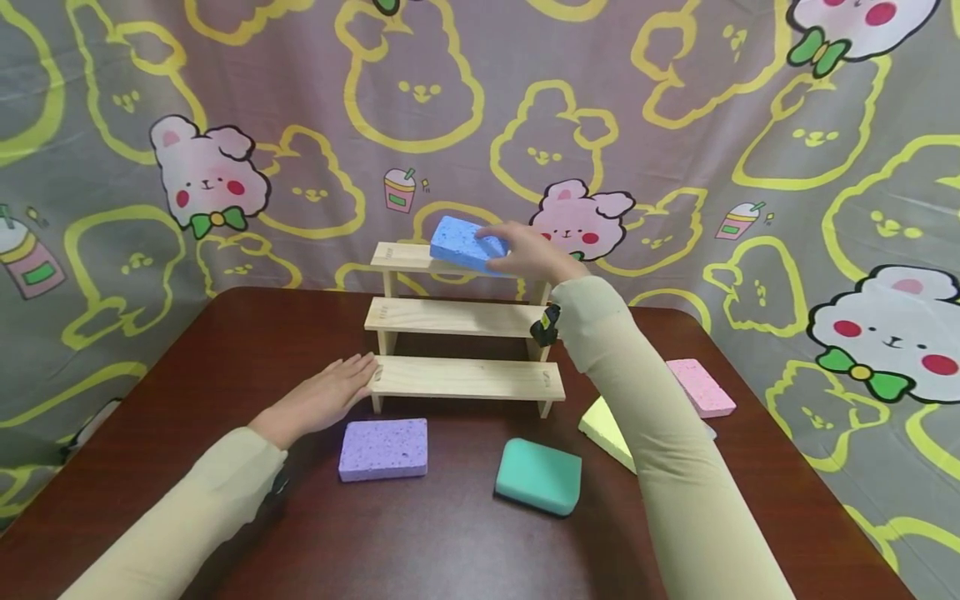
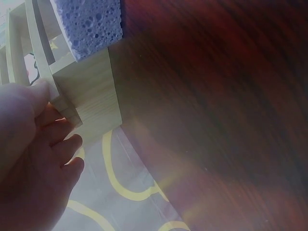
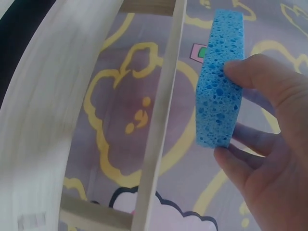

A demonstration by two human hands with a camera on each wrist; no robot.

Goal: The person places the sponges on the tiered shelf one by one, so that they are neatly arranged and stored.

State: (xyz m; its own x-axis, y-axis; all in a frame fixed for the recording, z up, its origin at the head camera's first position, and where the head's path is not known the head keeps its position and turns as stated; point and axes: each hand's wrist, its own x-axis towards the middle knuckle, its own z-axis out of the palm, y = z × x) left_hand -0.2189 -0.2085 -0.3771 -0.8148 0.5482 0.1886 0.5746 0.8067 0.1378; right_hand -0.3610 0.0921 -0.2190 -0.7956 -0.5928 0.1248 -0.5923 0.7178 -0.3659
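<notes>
A blue sponge [image 1: 453, 240] is pinched in my right hand [image 1: 532, 252], thumb on one side and fingers on the other. It is held over the top board of a three-step wooden stand [image 1: 465, 379]. In the right wrist view, the sponge's pitted narrow side [image 3: 219, 82] shows beside the board's edge. My left hand [image 1: 322, 400] holds the left end of the stand's lowest board. The left wrist view has its thumb [image 2: 42, 94] at the board's edge and the fingers bent around the end. Just in front of that hand lies a purple sponge [image 1: 384, 448].
A green sponge [image 1: 538, 475] lies on the dark wooden table [image 1: 450, 550], front right of the stand. Beyond it are a yellow sponge [image 1: 609, 429], partly behind my right sleeve, and a pink sponge [image 1: 699, 387]. A patterned curtain [image 1: 465, 100] hangs behind the table.
</notes>
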